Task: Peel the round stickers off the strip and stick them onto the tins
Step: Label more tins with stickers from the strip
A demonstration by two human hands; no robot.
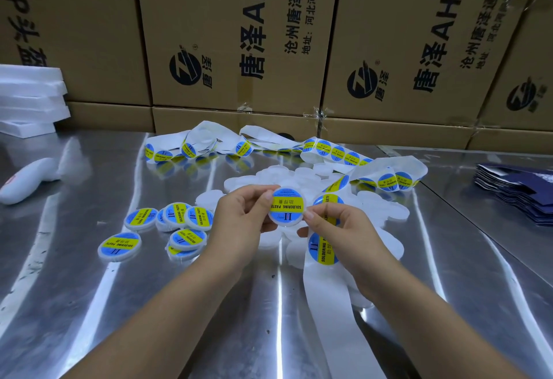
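Observation:
Above the metal table [119,304] I hold a round white tin [287,207] that bears a blue and yellow sticker. My left hand [242,217] grips its left edge. My right hand [332,226] pinches its right edge with thumb and finger, and the white sticker strip [324,259] hangs down under this hand with a sticker [323,248] on it. Several stickered tins [173,223] lie to the left. Plain white tins [299,175] are heaped behind and under my hands.
Loops of the sticker strip [329,148] trail across the back of the table. Cardboard boxes [239,49] wall off the far side. White foam slabs [30,100] and a white handheld tool [27,181] lie at the left. A stack of dark blue folded cartons [520,190] sits at the right.

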